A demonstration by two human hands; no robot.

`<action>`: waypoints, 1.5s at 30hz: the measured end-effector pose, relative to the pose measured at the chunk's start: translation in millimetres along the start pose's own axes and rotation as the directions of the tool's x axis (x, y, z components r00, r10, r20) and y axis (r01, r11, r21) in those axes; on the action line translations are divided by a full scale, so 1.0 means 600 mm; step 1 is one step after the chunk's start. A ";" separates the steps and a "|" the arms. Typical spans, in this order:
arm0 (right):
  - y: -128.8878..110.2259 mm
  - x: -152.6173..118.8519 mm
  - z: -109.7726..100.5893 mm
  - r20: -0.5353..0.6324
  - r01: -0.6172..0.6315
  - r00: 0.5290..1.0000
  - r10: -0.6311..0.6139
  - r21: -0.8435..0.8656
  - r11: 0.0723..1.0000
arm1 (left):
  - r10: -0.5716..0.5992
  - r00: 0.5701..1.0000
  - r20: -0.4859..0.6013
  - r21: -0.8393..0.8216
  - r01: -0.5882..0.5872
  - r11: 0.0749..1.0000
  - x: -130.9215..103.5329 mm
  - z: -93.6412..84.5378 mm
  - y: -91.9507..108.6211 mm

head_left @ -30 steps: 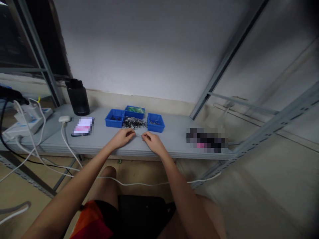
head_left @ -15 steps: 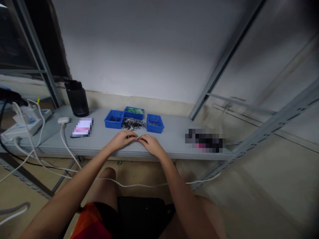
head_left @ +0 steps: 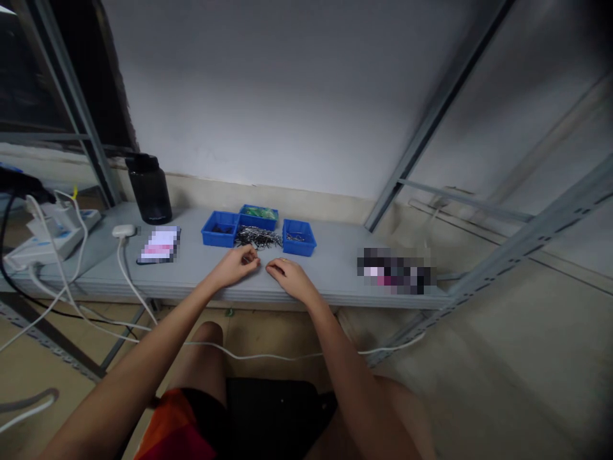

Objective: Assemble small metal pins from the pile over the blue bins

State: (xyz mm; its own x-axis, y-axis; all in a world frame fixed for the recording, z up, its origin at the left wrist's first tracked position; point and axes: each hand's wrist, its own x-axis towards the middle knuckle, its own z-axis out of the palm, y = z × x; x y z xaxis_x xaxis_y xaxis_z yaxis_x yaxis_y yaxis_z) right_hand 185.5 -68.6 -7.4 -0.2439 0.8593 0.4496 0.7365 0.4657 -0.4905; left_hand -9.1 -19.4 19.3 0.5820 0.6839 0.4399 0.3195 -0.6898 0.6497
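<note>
**Grey surface (head_left: 338, 265), your hands near each other in front of a metal pile (head_left: 258, 238)**

The surface stretches across in front of you. White power strip (head_left: 52, 241) at its left end, cables plugged in. Black bottle (head_left: 150, 191) stands upright at the back left. Your left hand (head_left: 235, 265) has curled fingers, thumb toward the fingertips; your right hand (head_left: 293, 276) has thumb and fingertips drawn close. They face each other, not touching. Can't tell if you're pinching anything; too small. Three blue trays: left tray (head_left: 219, 241) has dark pieces, back tray (head_left: 261, 224) something green, right tray (head_left: 299, 248) a few thin silvery pieces. The pile, thin silver and dark pieces, lies on the surface between the left and right trays, in front of the back one, just beyond your hands.
</note>
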 end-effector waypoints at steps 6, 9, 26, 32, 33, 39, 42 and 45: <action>-0.006 -0.002 -0.005 -0.040 -0.051 0.998 0.055 0.112 0.992 | 0.018 0.996 0.090 0.077 -0.025 0.997 0.000 0.002 -0.007; -0.007 -0.003 -0.005 -0.026 -0.052 0.998 0.056 0.135 0.990 | 0.014 0.993 0.121 0.100 -0.026 0.995 0.000 0.002 -0.008; 0.001 0.000 0.000 -0.011 -0.029 1.000 0.029 0.036 0.999 | 0.068 0.981 0.184 0.155 -0.097 0.983 0.004 0.005 -0.016; 0.000 0.000 0.000 0.009 -0.002 1.000 0.001 0.044 0.999 | 0.076 0.980 0.186 0.175 -0.109 0.978 0.003 0.004 -0.013; 0.000 0.000 0.000 0.009 0.014 1.000 -0.014 0.032 0.999 | 0.079 0.979 0.187 0.175 -0.113 0.978 0.003 0.004 -0.013; 0.001 0.000 0.000 -0.025 0.001 1.000 0.000 0.027 1.000 | 0.088 0.976 0.197 0.161 -0.121 0.979 0.007 0.003 -0.013; -0.002 -0.001 0.000 -0.060 -0.044 0.997 0.045 0.028 0.999 | 0.054 0.982 0.179 0.202 -0.091 0.975 0.013 0.005 -0.015; -0.003 -0.001 0.000 -0.079 -0.057 0.995 0.060 0.032 0.998 | 0.025 0.987 0.157 0.251 -0.064 0.966 0.016 0.009 -0.018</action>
State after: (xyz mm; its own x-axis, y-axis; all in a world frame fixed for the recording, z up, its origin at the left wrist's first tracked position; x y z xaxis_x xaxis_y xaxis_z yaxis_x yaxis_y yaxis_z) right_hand 184.4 -70.2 -6.7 -0.1487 0.8661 0.4772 0.7286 0.4222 -0.5394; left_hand -3.1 -6.5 13.1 0.7002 0.6208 0.3526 0.4591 -0.7698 0.4435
